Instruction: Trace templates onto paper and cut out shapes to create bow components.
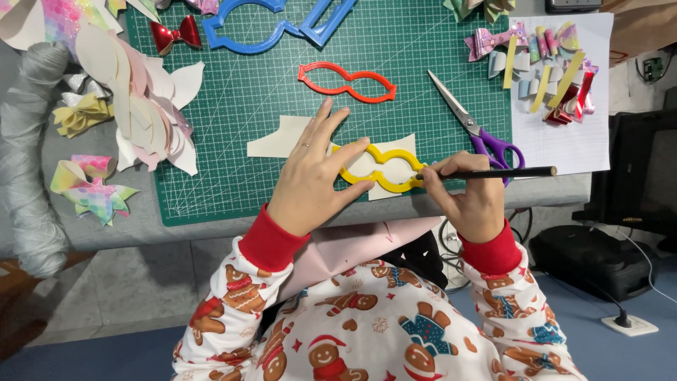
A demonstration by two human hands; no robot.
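Observation:
My left hand [314,173] presses flat on a yellow bow-shaped template [381,185], fingers spread over its left end. The template lies on a cream sheet [282,139] at the near edge of a green cutting mat [240,106]. My right hand [469,194] grips a black pencil [508,172], its tip touching the template's right edge. A red template [347,82] of similar shape lies farther up the mat. Purple-handled scissors [474,127] rest on the mat just beyond my right hand.
Blue templates [243,35] and a red bow [176,34] sit at the mat's far edge. Pale cut-out pieces [144,106] and pastel bows [92,187] lie left. A white sheet [564,141] at right holds several small bows. A grey roll [28,162] stands far left.

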